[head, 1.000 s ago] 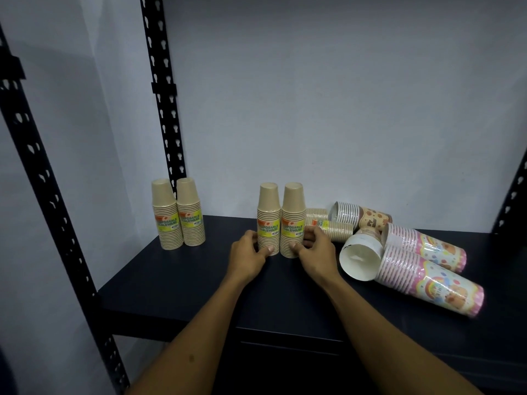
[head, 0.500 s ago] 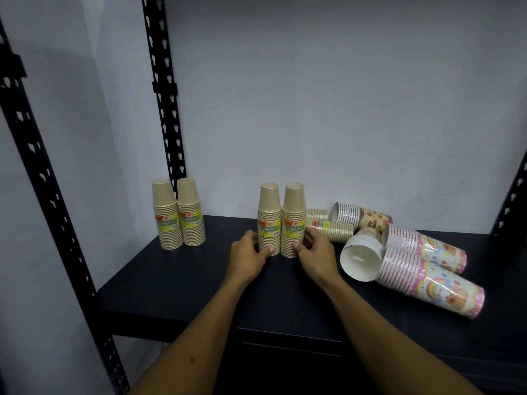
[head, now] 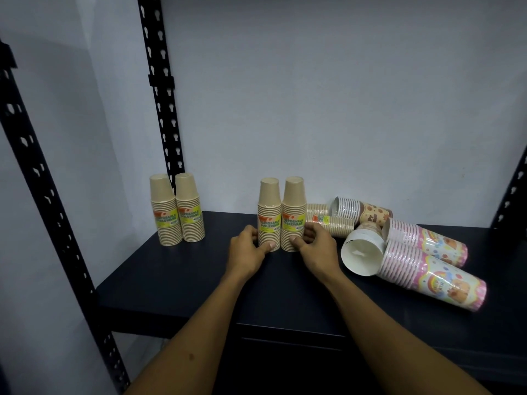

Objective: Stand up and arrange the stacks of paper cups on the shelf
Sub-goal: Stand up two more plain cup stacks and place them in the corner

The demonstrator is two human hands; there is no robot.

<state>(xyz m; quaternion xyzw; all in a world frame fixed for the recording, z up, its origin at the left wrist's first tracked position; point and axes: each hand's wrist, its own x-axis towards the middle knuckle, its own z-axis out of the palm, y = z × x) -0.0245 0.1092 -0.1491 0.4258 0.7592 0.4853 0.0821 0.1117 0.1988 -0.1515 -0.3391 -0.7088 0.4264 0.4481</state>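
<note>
A twin pack of tan paper cups (head: 281, 206) stands upright in the middle of the dark shelf (head: 176, 277). My left hand (head: 247, 252) grips its base from the left and my right hand (head: 316, 249) from the right. A second twin pack of tan cups (head: 176, 209) stands upright at the back left. Lying on their sides to the right are a tan stack (head: 332, 222), a brown dotted stack (head: 362, 209), a white-mouthed stack (head: 362, 252) and two pink patterned stacks (head: 427, 240) (head: 433, 277).
Black perforated uprights rise at the front left (head: 42, 195), the back left (head: 162, 109) and the far right (head: 510, 201). A pale wall (head: 328, 95) closes the back. The shelf's front edge (head: 256, 326) runs just above my forearms.
Both hands stay at the base of the middle twin pack; my fingers have closed a little more tightly around it. The other stacks have not moved.
</note>
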